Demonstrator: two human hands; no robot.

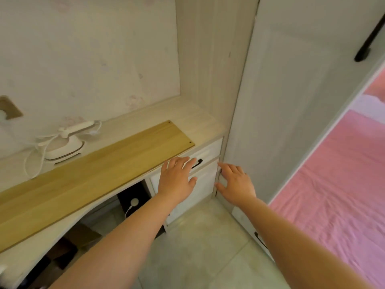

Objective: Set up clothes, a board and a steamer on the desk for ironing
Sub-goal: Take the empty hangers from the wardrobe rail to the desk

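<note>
A long light-wood board (100,170) lies flat along the pale desk (187,119), reaching its front edge. Behind the board, at the left, a small white steamer (64,146) sits on the desk with its white cord looped around it. My left hand (177,178) hovers with fingers spread, holding nothing, just off the board's right end, in front of the drawer's black handle (198,162). My right hand (236,183) is also open, its fingertips at the lower edge of the tall white wardrobe door (291,101). No clothes are visible.
White drawers (208,151) sit under the desk's right end. A dark box and a white plug on a cord (133,202) sit in the knee space. A bed with a pink sheet (333,195) fills the right. Pale floor tiles (204,247) lie below my arms.
</note>
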